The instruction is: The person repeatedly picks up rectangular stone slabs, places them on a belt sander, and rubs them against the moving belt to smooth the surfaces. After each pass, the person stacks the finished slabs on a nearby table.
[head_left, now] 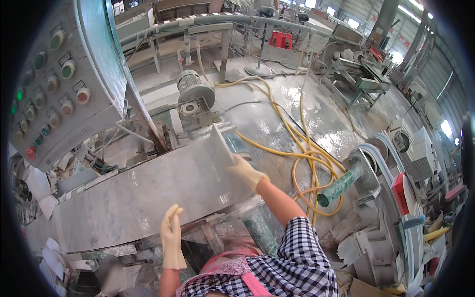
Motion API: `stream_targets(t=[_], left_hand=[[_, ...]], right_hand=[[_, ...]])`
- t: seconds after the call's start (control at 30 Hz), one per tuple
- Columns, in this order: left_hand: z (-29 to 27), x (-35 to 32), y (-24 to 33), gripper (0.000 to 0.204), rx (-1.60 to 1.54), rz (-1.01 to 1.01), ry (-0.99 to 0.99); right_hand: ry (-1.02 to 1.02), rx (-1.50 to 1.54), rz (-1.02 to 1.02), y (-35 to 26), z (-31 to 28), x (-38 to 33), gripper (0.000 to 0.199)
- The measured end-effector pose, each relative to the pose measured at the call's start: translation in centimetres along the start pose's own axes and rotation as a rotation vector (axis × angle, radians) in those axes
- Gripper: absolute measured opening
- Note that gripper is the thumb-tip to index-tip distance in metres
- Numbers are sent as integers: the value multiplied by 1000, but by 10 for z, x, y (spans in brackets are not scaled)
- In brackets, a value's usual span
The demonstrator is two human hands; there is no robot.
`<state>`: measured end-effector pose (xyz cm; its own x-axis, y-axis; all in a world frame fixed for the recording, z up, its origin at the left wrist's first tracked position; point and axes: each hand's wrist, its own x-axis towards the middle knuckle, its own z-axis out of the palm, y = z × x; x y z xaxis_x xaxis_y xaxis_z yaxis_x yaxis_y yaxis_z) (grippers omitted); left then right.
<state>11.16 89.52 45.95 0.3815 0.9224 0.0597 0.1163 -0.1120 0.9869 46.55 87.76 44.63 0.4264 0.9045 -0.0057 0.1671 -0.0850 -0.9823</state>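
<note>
My right hand, in a cream rubber glove, is closed on the edge of a grey slab. The slab tilts up at the right end of a long grey work surface, and part of the fingers is hidden. In a matching glove, my left hand is raised at the near edge of that surface. Its fingers stretch upward and hold nothing.
A control panel with several buttons stands at the left. Beyond the surface sits a motor. Yellow hoses lie coiled on the wet floor. A green-coated roller juts out at the right. Far off is a red stool.
</note>
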Motion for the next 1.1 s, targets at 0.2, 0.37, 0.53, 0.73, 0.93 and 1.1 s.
stream_targets(t=[0.2,0.37,0.53,0.73,0.93,1.1], left_hand=[[55,97,-17,38,195,95,-200],[135,146,-16,74,700,65,-241],[214,164,-11,103,1078,-86,-251],[242,170,-17,101,1202,-65,-144],[245,180,-13,92,1215,-120,-175],[242,185,2,92,1038,-171,-184]], right_hand=[[113,-436,72,3,-22,-5,31],[110,-632,103,16,-24,-4,37],[158,-539,95,28,-23,-6,33],[152,-489,70,21,-28,-8,29],[202,-496,-2,30,-29,-8,27],[216,-505,-50,41,-36,-3,27]])
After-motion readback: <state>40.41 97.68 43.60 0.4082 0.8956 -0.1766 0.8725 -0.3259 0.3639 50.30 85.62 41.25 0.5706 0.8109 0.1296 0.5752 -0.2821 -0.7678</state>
